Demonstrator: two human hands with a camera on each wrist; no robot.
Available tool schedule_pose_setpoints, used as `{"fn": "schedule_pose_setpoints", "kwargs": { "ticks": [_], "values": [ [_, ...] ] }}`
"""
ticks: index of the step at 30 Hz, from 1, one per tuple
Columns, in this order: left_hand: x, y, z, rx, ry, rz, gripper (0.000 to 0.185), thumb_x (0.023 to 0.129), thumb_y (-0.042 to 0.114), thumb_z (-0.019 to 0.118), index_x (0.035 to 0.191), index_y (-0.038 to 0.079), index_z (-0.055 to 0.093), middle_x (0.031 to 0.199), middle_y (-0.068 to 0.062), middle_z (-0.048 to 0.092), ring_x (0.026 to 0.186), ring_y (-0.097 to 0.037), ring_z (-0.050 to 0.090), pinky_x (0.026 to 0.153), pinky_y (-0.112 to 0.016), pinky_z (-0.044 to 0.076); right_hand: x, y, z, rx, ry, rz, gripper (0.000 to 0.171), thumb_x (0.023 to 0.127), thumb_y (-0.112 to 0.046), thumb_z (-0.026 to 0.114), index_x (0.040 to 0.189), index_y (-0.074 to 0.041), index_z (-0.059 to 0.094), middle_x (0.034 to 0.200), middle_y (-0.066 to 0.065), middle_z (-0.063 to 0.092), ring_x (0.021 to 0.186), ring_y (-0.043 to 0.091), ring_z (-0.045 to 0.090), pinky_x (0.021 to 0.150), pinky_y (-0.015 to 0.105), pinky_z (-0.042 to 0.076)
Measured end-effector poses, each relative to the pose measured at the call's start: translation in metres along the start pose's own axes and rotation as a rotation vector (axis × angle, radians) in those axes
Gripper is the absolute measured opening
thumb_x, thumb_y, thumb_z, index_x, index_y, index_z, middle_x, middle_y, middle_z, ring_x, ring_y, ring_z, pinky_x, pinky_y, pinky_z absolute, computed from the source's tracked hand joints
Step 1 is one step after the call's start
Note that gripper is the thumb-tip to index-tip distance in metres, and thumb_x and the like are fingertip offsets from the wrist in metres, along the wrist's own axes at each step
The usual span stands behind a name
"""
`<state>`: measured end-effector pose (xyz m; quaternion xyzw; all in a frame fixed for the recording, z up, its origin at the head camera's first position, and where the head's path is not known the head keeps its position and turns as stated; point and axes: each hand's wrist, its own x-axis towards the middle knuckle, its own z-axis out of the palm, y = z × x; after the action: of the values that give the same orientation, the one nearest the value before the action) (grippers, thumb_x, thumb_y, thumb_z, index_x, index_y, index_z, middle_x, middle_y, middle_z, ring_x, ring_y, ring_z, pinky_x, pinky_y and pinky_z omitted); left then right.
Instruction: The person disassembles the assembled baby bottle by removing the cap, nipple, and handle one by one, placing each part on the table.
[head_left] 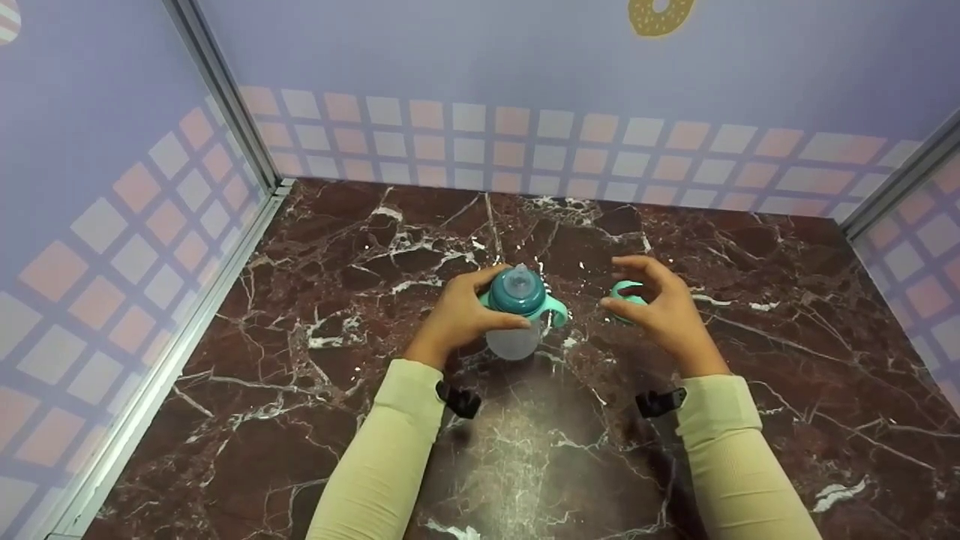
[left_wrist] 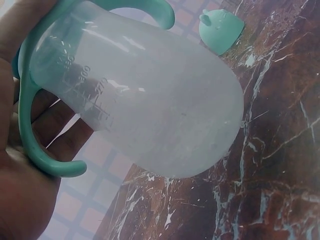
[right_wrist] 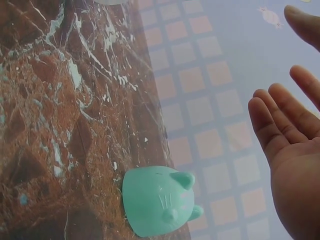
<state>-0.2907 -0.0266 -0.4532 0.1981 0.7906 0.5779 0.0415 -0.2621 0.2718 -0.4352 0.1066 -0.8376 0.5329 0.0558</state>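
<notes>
Marble, dark red-brown with white veins, makes up the table (head_left: 315,420), which is walled on three sides by pale lilac panels (head_left: 465,60) printed with a band of pink and white squares. Two forearms in cream sleeves (head_left: 379,457) reach in from the near edge toward the middle of the table, each with a dark strap at the wrist.

The left hand (head_left: 454,319) is held just left of centre, wrist bent slightly, its grip curled round the teal collar of a baby bottle (head_left: 516,315): the fingers wrap the far side and the thumb lies across the near side. The bottle has a frosted clear body with measuring marks, two teal loop handles and a clear teat on top. In the left wrist view it is tilted with its rounded base clear of the marble.

The right hand (head_left: 664,315) hovers to the right of the bottle, apart from it, palm turned inward, its grip spread with loosely bent fingers holding nothing. Just beyond and beneath its fingers a small mint-green cap (right_wrist: 157,202), moulded with two ears and a whiskered face, lies on the table, untouched by the hand.
</notes>
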Motion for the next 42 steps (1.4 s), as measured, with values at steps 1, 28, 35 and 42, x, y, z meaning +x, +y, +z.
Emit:
{"fn": "schedule_pose_setpoints", "kwargs": {
  "ticks": [1, 28, 35, 42],
  "values": [
    [0.0, 0.0, 0.0, 0.002, 0.003, -0.003, 0.087, 0.058, 0.03, 0.094, 0.136, 0.018, 0.057, 0.125, 0.001, 0.065, 0.113, -0.014, 0.062, 0.103, -0.035, 0.047, 0.0, -0.001, 0.0, 0.002, -0.001, -0.003, 0.062, 0.078, -0.029, 0.081, 0.132, -0.016, 0.055, 0.133, 0.002, 0.057, 0.108, 0.016, 0.06, 0.091, 0.029, 0.053],
    [0.002, 0.004, 0.003, 0.041, -0.006, -0.011, 0.087, 0.059, 0.033, 0.093, 0.137, 0.024, 0.056, 0.132, 0.003, 0.061, 0.119, -0.014, 0.059, 0.105, -0.038, 0.045, 0.001, -0.008, 0.013, 0.065, 0.007, -0.06, 0.06, 0.077, -0.015, 0.083, 0.131, -0.01, 0.058, 0.126, 0.005, 0.06, 0.108, 0.013, 0.058, 0.091, 0.025, 0.05],
    [0.002, 0.005, 0.004, 0.033, -0.012, 0.006, 0.085, 0.059, 0.032, 0.093, 0.136, 0.023, 0.057, 0.128, 0.003, 0.064, 0.115, -0.014, 0.061, 0.103, -0.037, 0.048, 0.0, -0.016, 0.018, 0.082, -0.001, -0.069, 0.055, 0.077, -0.01, 0.081, 0.128, -0.012, 0.06, 0.124, 0.004, 0.062, 0.11, 0.012, 0.058, 0.094, 0.027, 0.049],
    [0.002, 0.006, 0.005, 0.033, -0.019, -0.002, 0.092, 0.059, 0.035, 0.093, 0.139, 0.016, 0.054, 0.134, 0.0, 0.061, 0.118, -0.014, 0.06, 0.105, -0.036, 0.046, 0.0, -0.023, 0.023, 0.095, -0.021, -0.093, 0.056, 0.077, -0.009, 0.081, 0.128, -0.006, 0.058, 0.126, 0.008, 0.062, 0.11, 0.012, 0.058, 0.098, 0.029, 0.048]
  ]
}}
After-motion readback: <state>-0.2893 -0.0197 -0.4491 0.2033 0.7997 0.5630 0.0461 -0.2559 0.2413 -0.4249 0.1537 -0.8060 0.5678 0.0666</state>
